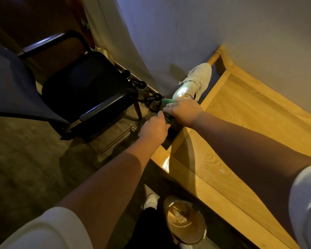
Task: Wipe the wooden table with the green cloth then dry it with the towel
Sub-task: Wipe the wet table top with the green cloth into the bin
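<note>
The green cloth (167, 103) shows only as a small bunch at the left end of the wooden table (241, 112), mostly covered by my hands. My right hand (183, 111) lies over it with fingers closed on the fabric. My left hand (153, 129) reaches in from below and grips the cloth's near edge. A pale, frayed towel (194, 81) hangs over a wooden rail at the table's left end, just beyond my right hand.
A black chair (84, 94) with armrests stands on the carpet to the left. Two dark kettles (154, 101) sit on the floor by the wall. A waste bin (185, 220) stands below the table's near edge, beside my shoe (151, 200).
</note>
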